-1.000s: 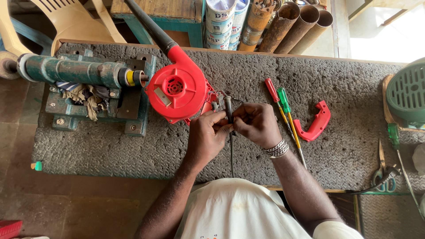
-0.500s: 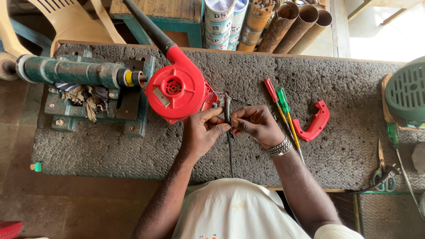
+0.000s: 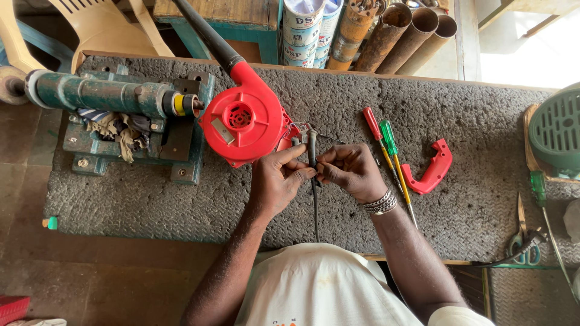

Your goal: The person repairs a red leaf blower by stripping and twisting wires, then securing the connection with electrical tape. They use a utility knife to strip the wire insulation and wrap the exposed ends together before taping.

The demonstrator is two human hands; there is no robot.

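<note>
My left hand (image 3: 279, 181) and right hand (image 3: 349, 171) both pinch the black cable (image 3: 313, 158) just beside the open red blower (image 3: 243, 121) on the table (image 3: 459, 115), and I reckon a hard tug could snap its thin wires loose

Both forearms reach forward from the bottom of the view and converge toward the middle, elbows spread apart. The left hand (image 3: 275, 181) lies with its back toward the camera, wrist nearly straight, thumb stretched out toward the other hand and the fingers curled in a pinch. The right hand (image 3: 353, 172) mirrors it, back upward, fingers bent inward with the tips pressed together facing the left thumb. The fingertips of the two hands nearly meet. The right wrist is bent slightly inward. Both arms are bare from the short sleeves down.
</note>
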